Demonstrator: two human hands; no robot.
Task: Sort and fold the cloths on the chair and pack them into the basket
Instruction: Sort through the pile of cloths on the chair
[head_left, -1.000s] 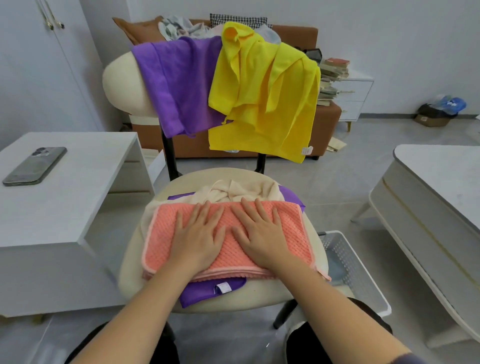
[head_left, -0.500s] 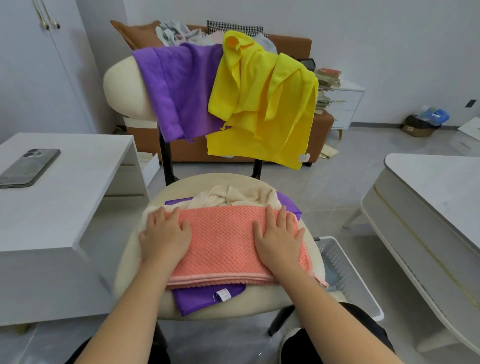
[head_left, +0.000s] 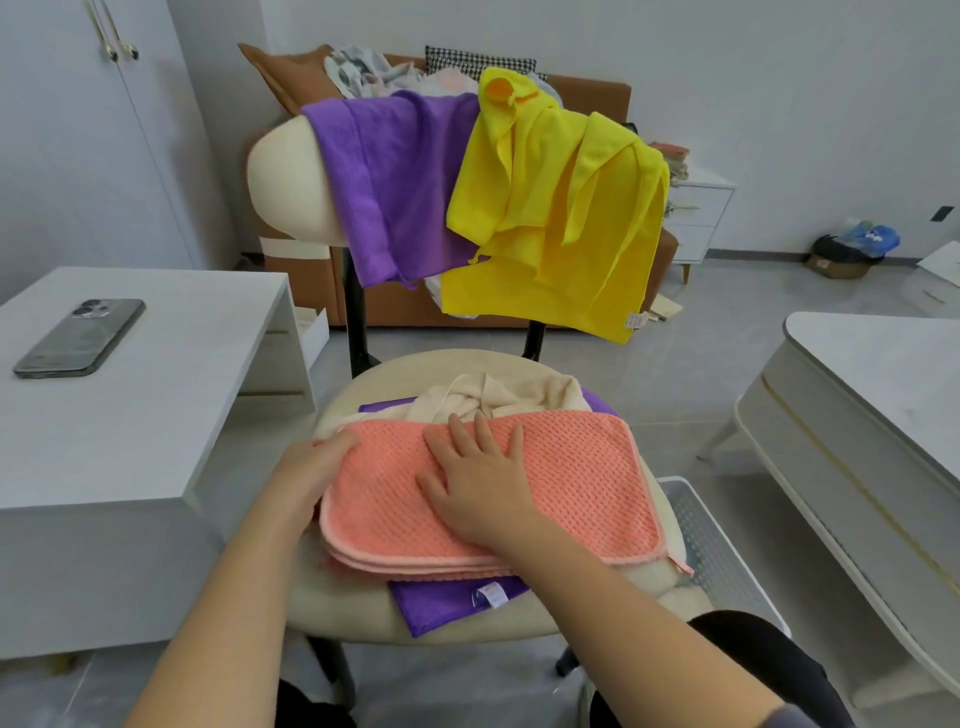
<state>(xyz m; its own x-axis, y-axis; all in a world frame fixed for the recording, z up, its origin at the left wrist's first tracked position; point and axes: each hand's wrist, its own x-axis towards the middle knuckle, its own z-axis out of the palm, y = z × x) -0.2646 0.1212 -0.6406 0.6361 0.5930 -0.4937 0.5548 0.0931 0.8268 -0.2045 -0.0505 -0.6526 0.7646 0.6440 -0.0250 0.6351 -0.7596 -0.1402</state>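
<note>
Moved since the prior frame: right hand (head_left: 483, 483), from the right end of the coral waffle-weave cloth (head_left: 571, 483) to its middle. The left hand (head_left: 311, 467) is at the left edge as before.

1. Coral waffle-weave cloth: folded into a layered rectangle, lying on top of the pile on the seat of the cream padded chair (head_left: 353, 618).
2. Right hand: grip fully open, fingers straight and spread, palm pressed flat on the coral cloth; holds nothing.
3. Left hand: 1 digit lies on the cloth's upper left corner and the others are hidden at the edge. Whether the grip pinches the cloth cannot be told.
4. Cream crumpled cloth (head_left: 519, 395): under the coral cloth, showing at the far side.
5. Purple flat cloth with a white label (head_left: 447, 603): lowest in the pile, showing at the near edge.
6. Purple microfibre cloth (head_left: 395, 182) and yellow microfibre cloth (head_left: 561, 218): both draped over the chair's backrest, yellow overlapping purple's right side.
7. White perforated plastic basket (head_left: 722, 561): on the floor just right of the seat.
8. Dark smartphone (head_left: 80, 338): face down on the white tabletop (head_left: 182, 374) to the left.
9. Grey-white tabletop (head_left: 872, 374): to the right.
10. Brown sofa (head_left: 587, 85): behind the chair, heaped with clothes.
</note>
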